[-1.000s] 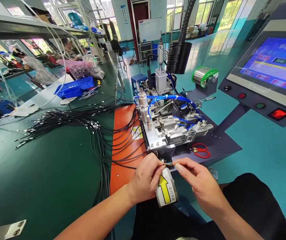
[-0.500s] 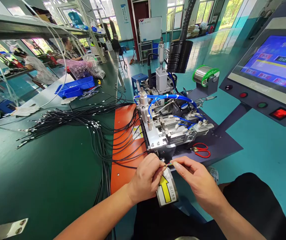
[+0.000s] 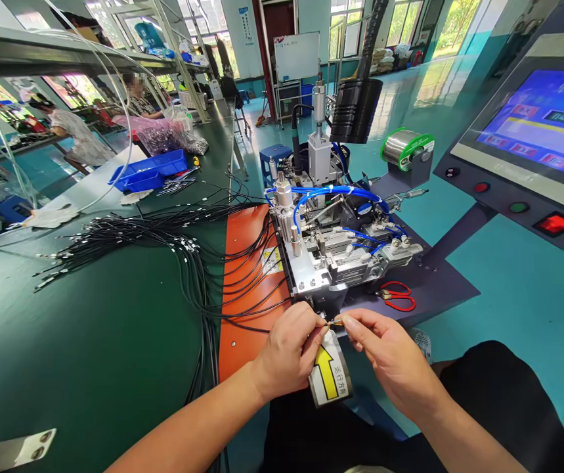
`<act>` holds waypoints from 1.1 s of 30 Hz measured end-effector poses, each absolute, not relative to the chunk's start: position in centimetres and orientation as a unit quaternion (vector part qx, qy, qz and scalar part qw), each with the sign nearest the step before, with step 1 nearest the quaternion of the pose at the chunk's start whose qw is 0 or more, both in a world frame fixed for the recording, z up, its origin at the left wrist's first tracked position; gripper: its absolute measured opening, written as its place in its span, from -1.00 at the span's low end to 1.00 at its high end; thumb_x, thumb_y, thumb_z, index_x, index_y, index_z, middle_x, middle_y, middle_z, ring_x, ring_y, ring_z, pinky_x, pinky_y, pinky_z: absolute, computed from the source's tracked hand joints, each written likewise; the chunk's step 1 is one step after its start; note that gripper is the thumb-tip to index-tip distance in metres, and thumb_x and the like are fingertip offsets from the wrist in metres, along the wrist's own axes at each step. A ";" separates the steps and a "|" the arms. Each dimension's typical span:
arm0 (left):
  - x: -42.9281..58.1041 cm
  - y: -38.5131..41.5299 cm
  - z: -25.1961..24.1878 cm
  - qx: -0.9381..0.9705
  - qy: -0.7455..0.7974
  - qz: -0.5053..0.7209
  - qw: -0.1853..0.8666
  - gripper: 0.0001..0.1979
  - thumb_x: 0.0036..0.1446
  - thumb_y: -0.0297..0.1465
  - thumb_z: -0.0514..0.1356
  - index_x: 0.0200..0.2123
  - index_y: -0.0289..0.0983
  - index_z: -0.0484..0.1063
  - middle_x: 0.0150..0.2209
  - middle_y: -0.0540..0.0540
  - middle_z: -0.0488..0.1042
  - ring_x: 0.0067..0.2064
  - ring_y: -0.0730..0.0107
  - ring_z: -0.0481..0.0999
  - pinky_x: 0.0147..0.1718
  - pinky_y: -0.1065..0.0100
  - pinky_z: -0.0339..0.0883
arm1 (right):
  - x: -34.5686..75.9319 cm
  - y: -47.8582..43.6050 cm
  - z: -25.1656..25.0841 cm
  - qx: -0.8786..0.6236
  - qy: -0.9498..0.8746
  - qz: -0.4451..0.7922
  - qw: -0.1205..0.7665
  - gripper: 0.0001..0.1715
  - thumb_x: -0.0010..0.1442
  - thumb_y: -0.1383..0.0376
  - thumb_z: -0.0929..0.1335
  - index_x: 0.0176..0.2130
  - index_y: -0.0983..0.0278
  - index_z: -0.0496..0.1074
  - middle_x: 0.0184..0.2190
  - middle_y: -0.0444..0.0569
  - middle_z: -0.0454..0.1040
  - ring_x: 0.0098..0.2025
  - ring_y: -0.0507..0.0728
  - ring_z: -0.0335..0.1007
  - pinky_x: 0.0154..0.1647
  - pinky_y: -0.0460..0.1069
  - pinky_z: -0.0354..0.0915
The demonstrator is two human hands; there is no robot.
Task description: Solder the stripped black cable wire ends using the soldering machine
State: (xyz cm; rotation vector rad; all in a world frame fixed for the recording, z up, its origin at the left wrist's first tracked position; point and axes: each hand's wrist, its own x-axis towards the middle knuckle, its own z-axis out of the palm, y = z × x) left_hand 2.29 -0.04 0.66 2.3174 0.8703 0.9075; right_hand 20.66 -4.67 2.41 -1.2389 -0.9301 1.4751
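Note:
My left hand (image 3: 294, 345) is closed in a pinch on a cable end, where thin coloured wires (image 3: 333, 323) come out between thumb and forefinger. From the right, my right hand (image 3: 383, 348) pinches the tips of those same wires. Both hands are close together above a plate with a yellow arrow label (image 3: 328, 374), at the front of a metal machine (image 3: 331, 256). Several black cables (image 3: 247, 289) lie across the orange panel (image 3: 242, 355) and run to the machine's left edge. The rest of the held cable is hidden by my left hand.
Red-handled cutters (image 3: 398, 297) lie on the machine's dark base. A solder spool (image 3: 404, 150) sits behind, and a control screen (image 3: 542, 125) stands at the right. Bundled cables (image 3: 129, 240) and a blue bin (image 3: 151, 171) are on the green table (image 3: 114, 341). Two people sit at the far left.
The fingers of my right hand have curled in a little more and shifted slightly on the wire tips. My left hand keeps its grip in almost the same place.

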 end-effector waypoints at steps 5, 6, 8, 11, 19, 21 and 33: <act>2.4 0.0 0.6 0.854 0.327 0.326 0.241 -0.88 0.30 -0.48 0.04 -0.31 -0.26 0.32 -0.39 -0.07 0.32 -0.34 0.35 0.29 -0.38 0.33 0.19 | 20.6 -4.6 2.1 -0.506 -0.368 0.613 0.482 -0.67 0.21 0.06 0.43 -0.22 0.28 0.54 -0.42 -0.13 0.35 -0.39 0.03 0.12 -0.38 -0.07 0.13; 2.4 0.0 0.6 0.854 0.327 0.326 0.239 -0.87 0.30 -0.48 0.04 -0.31 -0.26 0.32 -0.40 -0.07 0.32 -0.34 0.35 0.29 -0.38 0.33 0.18 | 20.5 -4.5 2.0 -0.504 -0.362 0.618 0.482 -0.66 0.21 0.05 0.43 -0.23 0.29 0.53 -0.47 -0.16 0.30 -0.43 0.01 0.08 -0.43 -0.07 0.09; 2.4 0.0 0.7 0.855 0.326 0.327 0.238 -0.87 0.30 -0.48 0.04 -0.32 -0.26 0.33 -0.40 -0.07 0.31 -0.34 0.35 0.29 -0.39 0.33 0.18 | 20.3 -4.4 1.9 -0.498 -0.343 0.636 0.479 -0.63 0.18 0.03 0.44 -0.28 0.29 0.49 -0.55 -0.21 0.19 -0.49 -0.02 0.00 -0.52 -0.08 -0.02; 2.4 0.0 0.7 0.854 0.327 0.325 0.240 -0.86 0.31 -0.48 0.04 -0.32 -0.27 0.34 -0.41 -0.07 0.31 -0.34 0.35 0.28 -0.38 0.34 0.17 | 20.0 -4.2 1.6 -0.493 -0.322 0.655 0.474 -0.59 0.16 0.00 0.44 -0.36 0.30 0.43 -0.59 -0.25 0.11 -0.54 -0.04 -0.10 -0.57 -0.09 -0.14; 2.4 -0.1 0.5 0.866 0.324 0.295 0.240 -0.84 0.32 -0.44 0.05 -0.28 -0.29 0.41 -0.41 -0.08 0.35 -0.36 0.37 0.31 -0.37 0.32 0.17 | 21.0 -3.6 2.0 -0.559 -0.548 0.473 0.404 -0.73 0.32 0.12 0.31 -0.31 0.24 0.44 -0.42 -0.11 0.38 -0.38 0.07 0.24 -0.37 -0.02 0.17; 2.4 -0.1 0.5 0.873 0.316 0.291 0.231 -0.83 0.32 -0.44 0.06 -0.31 -0.29 0.41 -0.43 -0.07 0.35 -0.38 0.37 0.30 -0.38 0.32 0.15 | 21.3 -3.4 2.5 -0.541 -0.630 0.401 0.388 -0.75 0.35 0.18 0.27 -0.33 0.22 0.41 -0.38 -0.10 0.38 -0.33 0.10 0.27 -0.29 0.00 0.20; 2.5 0.0 0.7 0.860 0.331 0.308 0.237 -0.82 0.34 -0.43 0.03 -0.30 -0.31 0.38 -0.38 -0.07 0.37 -0.35 0.40 0.32 -0.34 0.34 0.19 | 21.9 -4.1 0.8 -0.535 -0.515 0.536 0.401 -0.69 0.31 0.03 0.34 -0.20 0.22 0.45 -0.30 -0.10 0.47 -0.25 0.09 0.35 -0.23 -0.05 0.27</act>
